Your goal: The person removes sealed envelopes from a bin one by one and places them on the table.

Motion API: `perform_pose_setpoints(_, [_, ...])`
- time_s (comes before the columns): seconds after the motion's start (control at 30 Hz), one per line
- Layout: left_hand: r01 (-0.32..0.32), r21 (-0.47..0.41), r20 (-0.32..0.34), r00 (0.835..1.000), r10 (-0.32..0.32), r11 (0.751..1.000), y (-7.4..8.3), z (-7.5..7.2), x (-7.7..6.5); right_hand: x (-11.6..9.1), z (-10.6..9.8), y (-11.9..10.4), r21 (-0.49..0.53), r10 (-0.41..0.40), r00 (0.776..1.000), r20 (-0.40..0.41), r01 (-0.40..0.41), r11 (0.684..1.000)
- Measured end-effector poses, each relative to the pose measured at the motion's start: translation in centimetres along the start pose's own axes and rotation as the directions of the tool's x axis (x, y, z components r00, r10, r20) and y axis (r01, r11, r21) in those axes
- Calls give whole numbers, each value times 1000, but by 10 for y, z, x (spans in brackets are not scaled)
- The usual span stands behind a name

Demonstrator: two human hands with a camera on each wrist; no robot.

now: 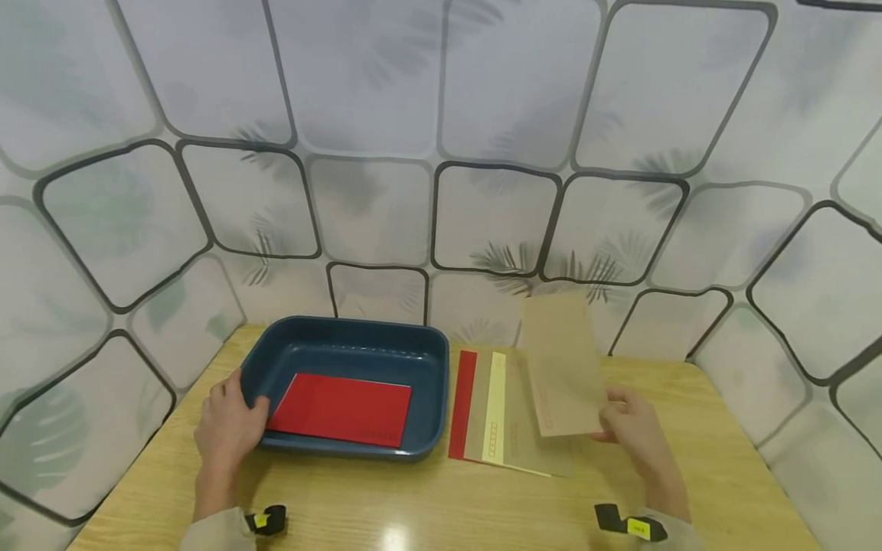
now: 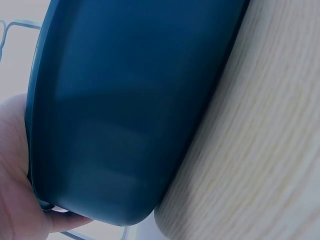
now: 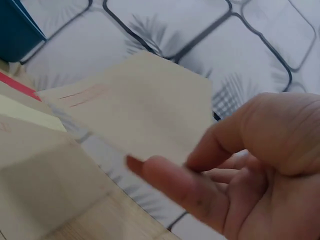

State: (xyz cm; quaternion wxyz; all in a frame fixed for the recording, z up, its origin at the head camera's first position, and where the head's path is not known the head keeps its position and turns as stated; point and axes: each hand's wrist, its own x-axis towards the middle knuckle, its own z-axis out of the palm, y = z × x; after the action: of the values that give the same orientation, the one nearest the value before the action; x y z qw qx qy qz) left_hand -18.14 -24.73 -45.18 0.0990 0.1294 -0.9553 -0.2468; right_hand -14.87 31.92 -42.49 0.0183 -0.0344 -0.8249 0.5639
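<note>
My right hand (image 1: 634, 425) pinches a brown paper envelope (image 1: 561, 367) by its lower right edge, between thumb and fingers. The envelope is raised and tilted above several fanned envelopes on the table. In that fan show a red envelope (image 1: 462, 413), a pale yellow envelope (image 1: 494, 405) and brown ones, the top one (image 1: 527, 440) partly covered. With my left hand (image 1: 230, 421) I grip the left edge of a dark blue tray (image 1: 372, 326), the thumb over its rim. A red envelope (image 1: 344, 409) lies inside the tray. The left wrist view shows the tray's outer wall (image 2: 125, 125) close up.
A light wooden table (image 1: 448, 497) bears the tray on the left and the fanned envelopes beside it. Behind the table stands a patterned pale curtain or wall covering (image 1: 375, 210), close to the tray's far side.
</note>
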Motion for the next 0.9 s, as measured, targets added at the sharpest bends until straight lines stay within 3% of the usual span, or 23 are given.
perform_pose_setpoints(0.13, [0, 1, 10, 1000, 0, 1000, 0, 0, 0, -3, -15, 11, -29, 52, 995, 85, -50, 998])
perform_pose_setpoints(0.23, [4, 4, 13, 1000, -4, 1000, 0, -1, -1, -4, -21, 17, -24, 91, 991, 103, -89, 996])
perform_pose_setpoints(0.53, [3, 1, 5, 1000, -3, 1000, -1, 0, -1, -10, -26, 26, 11, 200, 961, 192, -206, 978])
perform_pose_setpoints(0.9, [3, -4, 6, 1000, -3, 1000, 0, -1, 0, -16, -36, 34, -17, 240, 949, 205, -242, 970])
